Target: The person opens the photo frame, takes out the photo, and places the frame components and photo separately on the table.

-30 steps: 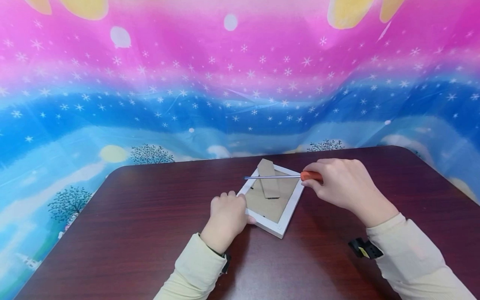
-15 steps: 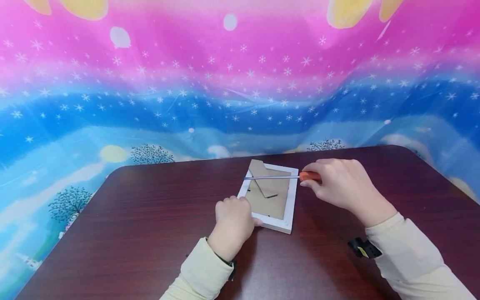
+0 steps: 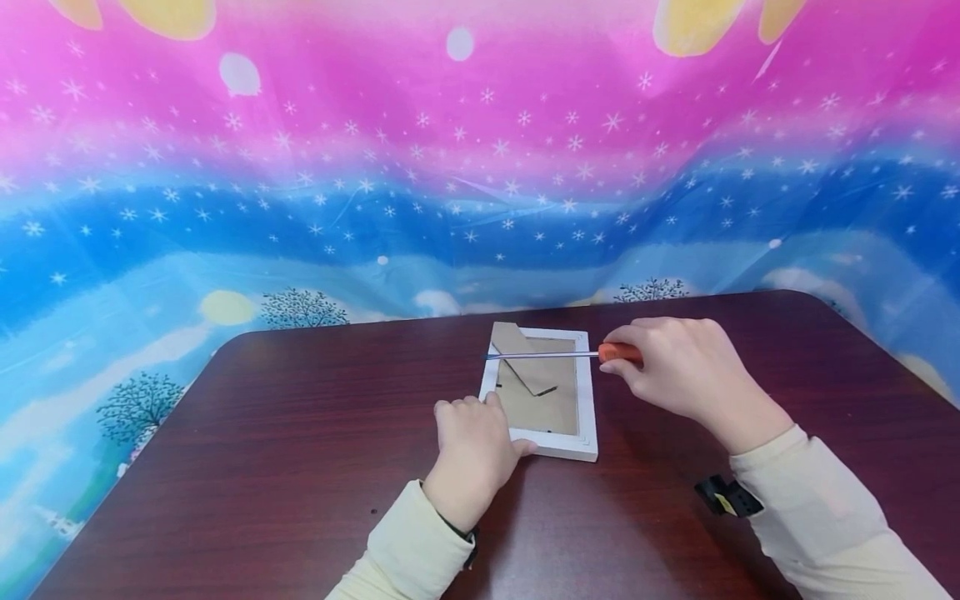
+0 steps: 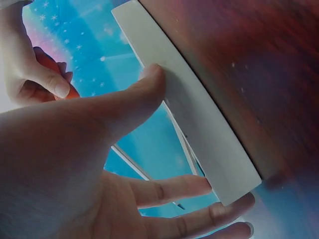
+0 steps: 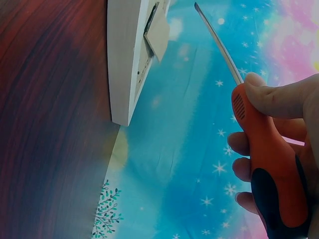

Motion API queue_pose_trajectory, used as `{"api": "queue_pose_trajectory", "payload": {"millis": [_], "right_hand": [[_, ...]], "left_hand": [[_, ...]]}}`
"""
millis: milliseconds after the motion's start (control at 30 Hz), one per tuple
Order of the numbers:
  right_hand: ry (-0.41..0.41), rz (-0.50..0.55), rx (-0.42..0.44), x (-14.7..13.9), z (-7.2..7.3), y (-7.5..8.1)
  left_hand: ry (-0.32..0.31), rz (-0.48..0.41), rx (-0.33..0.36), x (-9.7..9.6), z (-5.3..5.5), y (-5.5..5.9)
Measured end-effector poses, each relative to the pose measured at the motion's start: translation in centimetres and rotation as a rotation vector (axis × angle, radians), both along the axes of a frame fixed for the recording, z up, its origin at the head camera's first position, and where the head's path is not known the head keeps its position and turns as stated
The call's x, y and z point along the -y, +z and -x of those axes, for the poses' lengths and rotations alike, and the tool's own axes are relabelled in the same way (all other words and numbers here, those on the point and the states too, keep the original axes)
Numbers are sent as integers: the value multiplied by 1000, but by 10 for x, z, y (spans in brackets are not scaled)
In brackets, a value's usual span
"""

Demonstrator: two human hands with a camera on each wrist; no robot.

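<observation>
A white picture frame point(image 3: 587, 400) lies face down on the table, its brown backing board point(image 3: 543, 415) up. The board's easel leg point(image 3: 517, 343) sticks out over the far left edge. My left hand point(image 3: 472, 446) grips the near left corner; in the left wrist view the thumb presses the frame's side point(image 4: 199, 124) and the fingers reach round its end. My right hand point(image 3: 678, 367) holds a screwdriver point(image 5: 274, 164) by its orange and black handle. The shaft points left above the frame, and the right wrist view shows it apart from the board.
The dark reddish wooden table point(image 3: 285, 467) spreads out on all sides of the frame. Behind it hangs a pink and blue cloth point(image 3: 465, 225) with snowflakes and trees. A black device point(image 3: 729, 497) is strapped at the right wrist.
My left hand has turned the picture frame counterclockwise, so it now lies nearly square to me. That hand has shifted slightly right; the right hand and screwdriver have stayed almost still.
</observation>
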State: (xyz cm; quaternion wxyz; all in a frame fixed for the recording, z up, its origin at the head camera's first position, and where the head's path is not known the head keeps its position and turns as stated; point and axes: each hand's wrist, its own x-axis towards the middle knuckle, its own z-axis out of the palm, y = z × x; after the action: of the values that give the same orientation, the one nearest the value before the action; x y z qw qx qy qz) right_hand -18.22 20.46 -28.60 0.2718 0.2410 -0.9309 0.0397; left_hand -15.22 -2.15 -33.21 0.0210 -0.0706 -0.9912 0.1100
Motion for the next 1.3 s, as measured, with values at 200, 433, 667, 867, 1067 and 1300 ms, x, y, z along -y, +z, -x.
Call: {"api": "queue_pose_trajectory", "payload": {"millis": [200, 433, 667, 867, 1067, 1300], "right_hand": [[10, 7, -22, -1, 0, 0], [14, 7, -35, -1, 0, -1], [11, 6, -31, -2, 0, 0], [0, 5, -15, -3, 0, 1], [1, 9, -13, -4, -1, 2], [-9, 7, -14, -5, -1, 3]], "left_hand": [[-29, 6, 8, -3, -3, 1], [-100, -37, 0, -5, -4, 2], [-118, -112, 33, 1, -1, 4], [-141, -160, 63, 15, 8, 3], [-193, -193, 104, 21, 13, 1], [-190, -156, 92, 14, 14, 0]]}}
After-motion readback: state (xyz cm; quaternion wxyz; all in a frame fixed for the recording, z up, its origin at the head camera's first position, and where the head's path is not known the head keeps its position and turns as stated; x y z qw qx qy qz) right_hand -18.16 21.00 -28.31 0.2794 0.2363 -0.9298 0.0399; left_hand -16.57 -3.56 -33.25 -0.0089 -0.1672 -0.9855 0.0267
